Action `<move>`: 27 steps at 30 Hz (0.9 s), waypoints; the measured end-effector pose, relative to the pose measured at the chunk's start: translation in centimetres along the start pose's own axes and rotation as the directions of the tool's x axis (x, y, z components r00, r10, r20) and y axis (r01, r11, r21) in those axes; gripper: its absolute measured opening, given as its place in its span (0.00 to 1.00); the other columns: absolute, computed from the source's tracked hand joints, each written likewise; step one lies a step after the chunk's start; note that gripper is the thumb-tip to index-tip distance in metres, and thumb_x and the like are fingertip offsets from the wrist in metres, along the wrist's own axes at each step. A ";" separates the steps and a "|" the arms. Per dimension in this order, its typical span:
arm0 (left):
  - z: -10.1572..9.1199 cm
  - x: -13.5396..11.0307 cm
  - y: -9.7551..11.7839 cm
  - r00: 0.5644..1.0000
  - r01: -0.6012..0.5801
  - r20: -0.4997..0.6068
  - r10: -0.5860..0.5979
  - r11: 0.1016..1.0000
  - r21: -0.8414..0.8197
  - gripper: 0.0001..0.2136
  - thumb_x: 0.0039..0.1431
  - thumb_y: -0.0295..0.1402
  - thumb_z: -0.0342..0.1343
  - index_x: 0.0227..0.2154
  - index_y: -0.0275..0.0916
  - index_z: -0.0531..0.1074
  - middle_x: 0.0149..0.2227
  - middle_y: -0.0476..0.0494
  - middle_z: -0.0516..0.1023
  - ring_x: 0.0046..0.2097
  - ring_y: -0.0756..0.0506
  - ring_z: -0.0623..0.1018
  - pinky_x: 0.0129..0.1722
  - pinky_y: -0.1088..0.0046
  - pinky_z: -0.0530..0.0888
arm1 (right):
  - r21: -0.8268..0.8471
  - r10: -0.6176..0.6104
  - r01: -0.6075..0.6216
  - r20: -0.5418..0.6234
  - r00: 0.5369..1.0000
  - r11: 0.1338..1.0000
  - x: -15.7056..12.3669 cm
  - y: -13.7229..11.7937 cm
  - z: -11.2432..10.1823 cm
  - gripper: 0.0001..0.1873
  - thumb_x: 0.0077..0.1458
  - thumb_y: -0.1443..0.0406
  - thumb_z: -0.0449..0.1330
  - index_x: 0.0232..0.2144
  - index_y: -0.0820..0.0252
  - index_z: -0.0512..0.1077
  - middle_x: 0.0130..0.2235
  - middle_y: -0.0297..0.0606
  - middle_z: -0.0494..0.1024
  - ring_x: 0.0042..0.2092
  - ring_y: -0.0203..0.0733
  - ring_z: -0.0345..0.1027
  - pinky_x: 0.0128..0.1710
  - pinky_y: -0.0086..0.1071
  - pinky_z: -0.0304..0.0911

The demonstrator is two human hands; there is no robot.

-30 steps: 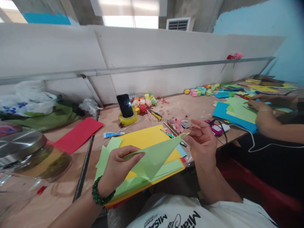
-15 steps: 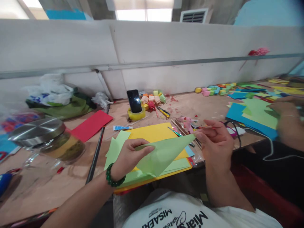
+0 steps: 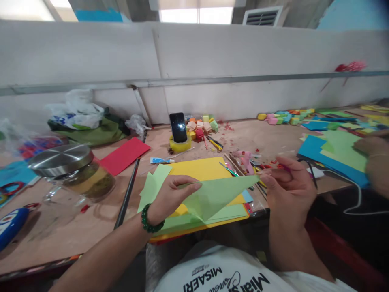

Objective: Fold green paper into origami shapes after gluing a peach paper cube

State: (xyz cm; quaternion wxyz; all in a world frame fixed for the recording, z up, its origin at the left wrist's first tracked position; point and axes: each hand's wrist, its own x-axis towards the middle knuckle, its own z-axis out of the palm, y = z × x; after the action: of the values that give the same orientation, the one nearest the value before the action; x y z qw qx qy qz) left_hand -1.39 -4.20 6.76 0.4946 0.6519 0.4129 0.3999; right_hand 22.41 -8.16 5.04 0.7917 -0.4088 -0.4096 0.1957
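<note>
A folded sheet of light green paper (image 3: 220,194) is stretched between my hands above a stack of yellow and green paper. My left hand (image 3: 174,194), with a green bead bracelet on the wrist, pinches its left part between thumb and fingers. At the pointed right corner, my right hand (image 3: 282,186) pinches the same sheet, its other fingers curled and raised. Under it lies yellow paper (image 3: 194,169), with more green sheets (image 3: 158,178) on top. Just behind my right hand are a pink glue gun (image 3: 247,160) and small tools, partly hidden.
A phone (image 3: 178,127) leans on a yellow tape roll (image 3: 180,145). A glass jar (image 3: 91,178) with a metal lid and red paper (image 3: 124,155) are at left. A yellow cutter (image 3: 215,143) lies behind. At right, another person's hand (image 3: 375,150) is on green paper.
The view has swung slightly left, so things appear shifted right. Both hands keep hold of the green paper, and its corner stays in my right fingers.
</note>
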 end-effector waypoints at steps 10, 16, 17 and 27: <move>-0.2 -1.5 0.8 0.941 -0.310 -0.072 0.331 0.927 0.210 0.05 0.52 0.30 0.61 0.24 0.38 0.80 0.25 0.46 0.81 0.26 0.49 0.78 0.28 0.79 0.73 | 0.062 0.011 -0.016 0.079 0.997 0.998 0.5 0.3 0.1 0.22 0.40 0.66 0.73 0.40 0.52 0.74 0.25 0.28 0.81 0.27 0.38 0.76 0.31 0.31 0.71; -0.3 -1.7 1.3 0.928 -0.317 -0.102 0.358 0.904 0.286 0.05 0.52 0.30 0.61 0.23 0.38 0.80 0.23 0.46 0.81 0.25 0.49 0.77 0.26 0.79 0.73 | 0.045 0.053 -0.058 0.112 0.992 0.997 0.4 0.5 0.0 0.23 0.42 0.65 0.72 0.43 0.51 0.73 0.27 0.29 0.82 0.29 0.39 0.77 0.33 0.32 0.72; -0.3 -1.8 1.3 0.928 -0.318 -0.100 0.359 0.904 0.286 0.05 0.52 0.30 0.61 0.23 0.38 0.80 0.23 0.47 0.81 0.25 0.50 0.77 0.26 0.80 0.73 | 0.042 0.050 -0.055 0.108 0.993 0.998 0.4 0.4 0.0 0.24 0.42 0.65 0.72 0.43 0.51 0.73 0.27 0.29 0.82 0.29 0.39 0.77 0.32 0.32 0.72; -0.2 -1.1 1.0 0.993 -0.103 -0.031 0.110 0.978 0.180 0.10 0.47 0.36 0.62 0.18 0.35 0.77 0.18 0.47 0.75 0.22 0.52 0.70 0.22 0.79 0.66 | 0.133 0.146 -0.161 0.118 0.982 0.978 0.9 0.8 0.4 0.18 0.42 0.66 0.69 0.39 0.52 0.76 0.24 0.26 0.79 0.26 0.33 0.73 0.27 0.25 0.67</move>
State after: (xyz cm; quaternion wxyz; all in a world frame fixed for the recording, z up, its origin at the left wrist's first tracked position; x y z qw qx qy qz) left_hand -1.84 -5.31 7.61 0.4035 0.7064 0.4216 0.4005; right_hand 22.61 -6.93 4.97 0.7782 -0.3706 -0.4037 0.3067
